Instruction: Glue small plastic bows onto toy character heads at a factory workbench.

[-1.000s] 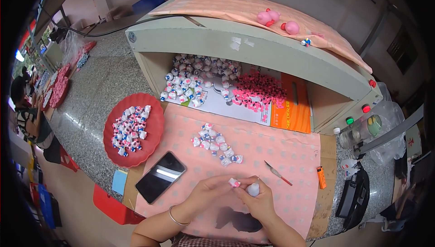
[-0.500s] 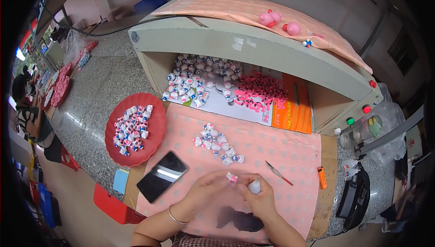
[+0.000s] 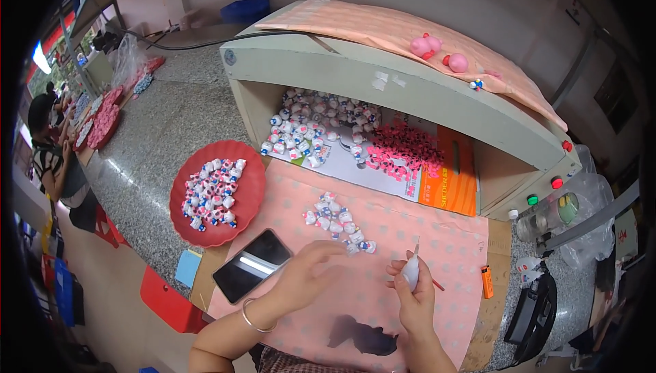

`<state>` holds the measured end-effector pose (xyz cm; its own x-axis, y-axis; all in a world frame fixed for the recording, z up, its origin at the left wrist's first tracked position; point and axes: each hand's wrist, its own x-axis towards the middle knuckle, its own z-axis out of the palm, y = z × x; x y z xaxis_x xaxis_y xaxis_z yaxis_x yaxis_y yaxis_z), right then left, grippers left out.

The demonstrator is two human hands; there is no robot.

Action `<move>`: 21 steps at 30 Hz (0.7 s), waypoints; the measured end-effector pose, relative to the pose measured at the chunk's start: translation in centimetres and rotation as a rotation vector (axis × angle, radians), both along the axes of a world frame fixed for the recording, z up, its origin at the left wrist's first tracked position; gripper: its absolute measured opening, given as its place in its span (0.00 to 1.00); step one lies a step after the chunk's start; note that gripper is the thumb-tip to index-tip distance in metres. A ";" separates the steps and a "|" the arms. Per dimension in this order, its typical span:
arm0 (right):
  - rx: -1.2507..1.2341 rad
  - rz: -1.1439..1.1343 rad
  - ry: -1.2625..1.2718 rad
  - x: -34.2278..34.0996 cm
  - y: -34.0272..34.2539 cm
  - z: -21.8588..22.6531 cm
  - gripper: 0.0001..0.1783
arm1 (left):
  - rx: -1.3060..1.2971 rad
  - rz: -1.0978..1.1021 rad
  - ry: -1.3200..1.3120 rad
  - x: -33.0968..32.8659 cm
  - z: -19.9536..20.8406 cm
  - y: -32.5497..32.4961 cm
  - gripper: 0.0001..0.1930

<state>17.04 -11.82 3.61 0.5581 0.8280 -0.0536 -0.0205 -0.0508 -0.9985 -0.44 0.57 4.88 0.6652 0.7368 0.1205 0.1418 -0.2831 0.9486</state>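
Holds a white bottle (image 3: 411, 272) in the curled fingers of the right hand (image 3: 415, 295), well right of the black phone (image 3: 252, 265). Has the left hand (image 3: 309, 275), blurred, beside the phone; cannot tell its hold. Has white figurines (image 3: 335, 227) right of the phone.

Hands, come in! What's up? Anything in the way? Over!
Right hand: holding small white bottle, nozzle up. Left hand: blurred, near small figurines, grip unclear. Close by: phone at left hand, thin red handle beside right.

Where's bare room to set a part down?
Granite counter beyond red plate, left of cabinet; pink cloth between figurine cluster and orange lighter, beyond right hand. Crowded: cabinet floor's left and middle; plate's centre.
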 end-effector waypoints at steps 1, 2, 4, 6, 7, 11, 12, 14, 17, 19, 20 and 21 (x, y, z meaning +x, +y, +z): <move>0.003 0.009 0.004 -0.1 0.0 0.2 0.26 | 0.396 -0.047 0.113 0.5 -0.3 0.4 0.14; 0.012 0.052 0.010 -0.3 0.0 0.3 0.26 | 0.414 -0.036 0.126 1.0 -0.7 0.5 0.14; 0.041 0.021 0.049 -0.5 -0.1 0.6 0.25 | 0.604 -0.078 0.235 2.2 -1.8 1.6 0.12; 0.039 0.042 0.051 -0.5 -0.1 0.9 0.25 | 0.662 -0.073 0.244 3.2 -3.0 2.2 0.12; 0.035 0.022 0.045 -0.4 -0.1 1.0 0.25 | 0.716 -0.106 0.257 3.5 -3.4 2.3 0.12; 0.033 -0.047 0.091 -0.3 -0.1 1.4 0.23 | 0.804 -0.065 0.319 3.3 -3.3 2.1 0.13; 0.033 -0.104 0.142 -0.3 0.0 1.5 0.22 | 0.686 -0.061 0.319 3.1 -2.8 1.7 0.12; 0.031 -0.102 0.125 -0.3 0.0 1.7 0.22 | 0.571 -0.048 0.323 2.4 -1.6 0.9 0.12; 0.032 -0.080 0.037 -0.2 0.3 1.9 0.21 | -0.304 -0.185 0.049 1.2 0.0 -0.7 0.14; 0.037 -0.043 -0.033 -0.4 0.3 1.7 0.21 | -0.951 -0.243 -0.181 1.0 0.2 -1.7 0.19; 0.033 -0.043 0.001 -0.5 0.2 1.6 0.20 | -0.947 -0.262 -0.200 1.1 0.0 -2.0 0.21; 0.047 -0.045 0.046 -0.5 0.1 1.5 0.19 | -0.947 -0.253 -0.204 1.3 -0.3 -2.1 0.21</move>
